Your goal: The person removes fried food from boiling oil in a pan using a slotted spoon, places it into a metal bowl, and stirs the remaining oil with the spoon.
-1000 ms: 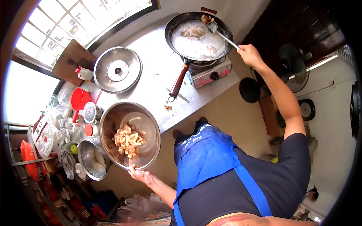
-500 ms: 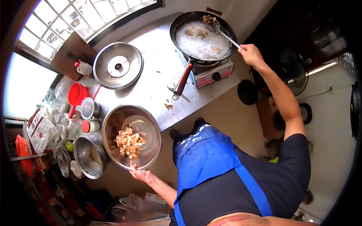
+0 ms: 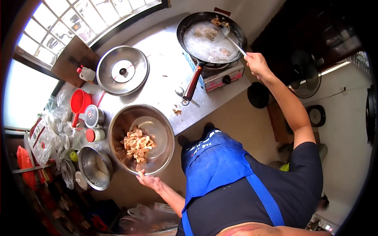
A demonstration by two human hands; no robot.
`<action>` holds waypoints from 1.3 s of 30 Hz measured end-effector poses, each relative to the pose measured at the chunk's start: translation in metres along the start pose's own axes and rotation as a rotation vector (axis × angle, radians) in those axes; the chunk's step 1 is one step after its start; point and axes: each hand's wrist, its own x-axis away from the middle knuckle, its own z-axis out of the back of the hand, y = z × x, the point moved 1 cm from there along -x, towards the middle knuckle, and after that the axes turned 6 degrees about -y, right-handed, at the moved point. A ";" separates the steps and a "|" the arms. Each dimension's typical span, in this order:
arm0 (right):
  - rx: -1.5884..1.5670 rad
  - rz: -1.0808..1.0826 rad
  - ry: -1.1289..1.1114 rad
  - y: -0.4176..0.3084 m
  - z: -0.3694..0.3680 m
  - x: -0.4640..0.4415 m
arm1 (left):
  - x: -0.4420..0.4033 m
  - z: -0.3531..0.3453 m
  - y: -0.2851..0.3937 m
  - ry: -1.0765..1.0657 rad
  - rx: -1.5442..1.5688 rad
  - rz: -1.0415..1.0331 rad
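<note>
My left hand (image 3: pixel 149 181) grips the near rim of a large steel bowl (image 3: pixel 163 151), its fingers closed over the edge. Inside lies a heap of brownish raw meat pieces (image 3: pixel 138 144). My right hand (image 3: pixel 258 65) is closed round the handle of a metal spatula (image 3: pixel 236 44), whose head is in the wok. That black wok (image 3: pixel 182 35) holds bubbling, foamy liquid (image 3: pixel 208 41). A few meat pieces (image 3: pixel 216 21) sit against its far wall by the spatula head. The wok's wooden handle (image 3: pixel 193 84) points toward me.
The wok stands on a portable gas stove (image 3: pixel 224 78) on the steel counter (image 3: pixel 157 78). At the back left are a lidded steel basin (image 3: pixel 136 78) and a cutting board (image 3: pixel 75 61). A red dipper (image 3: pixel 80 100), jars (image 3: pixel 94 134) and another steel bowl (image 3: pixel 94 167) line the left side.
The steel bowl has shifted slightly right with my left hand on its rim. My right hand has moved a little left, and the spatula lies at a slightly different angle.
</note>
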 end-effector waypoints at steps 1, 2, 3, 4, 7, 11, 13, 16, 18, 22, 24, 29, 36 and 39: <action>-0.008 0.003 0.002 -0.002 0.000 0.003 | -0.002 0.000 -0.002 -0.015 0.028 0.011; -0.013 0.001 0.008 -0.002 0.001 0.005 | -0.004 -0.001 -0.003 -0.029 0.055 0.022; -0.027 0.003 0.004 -0.002 0.001 0.006 | -0.003 -0.005 -0.002 -0.012 0.105 0.044; -0.039 0.005 -0.002 -0.002 0.001 0.006 | -0.004 -0.004 -0.004 -0.013 0.104 0.044; -0.028 0.050 0.000 0.008 0.002 -0.003 | -0.009 0.000 -0.020 -0.025 0.075 0.018; -0.025 0.099 -0.023 0.013 0.004 -0.010 | -0.012 -0.017 -0.021 0.056 0.103 0.043; 0.088 0.120 0.000 0.013 0.009 -0.010 | -0.010 -0.024 -0.021 0.093 0.113 0.042; 0.245 0.190 0.071 0.014 0.020 -0.013 | -0.013 -0.024 -0.032 0.137 0.087 0.065; 0.417 0.268 0.156 0.003 0.031 -0.009 | -0.017 -0.023 -0.039 0.159 0.094 0.055; 0.582 0.347 0.242 0.005 0.053 -0.034 | -0.015 -0.041 -0.039 0.197 0.152 0.048; 0.661 0.368 0.159 0.007 0.063 -0.050 | 0.002 -0.072 -0.015 0.211 0.107 0.074; 0.685 0.427 0.028 0.043 0.089 -0.103 | -0.028 -0.059 -0.082 0.301 0.167 0.005; 0.269 0.104 -0.112 0.054 0.108 -0.134 | -0.020 -0.117 -0.069 0.166 0.013 -0.083; 0.171 0.047 -0.148 0.053 0.106 -0.129 | -0.004 -0.118 -0.065 0.220 -0.123 -0.013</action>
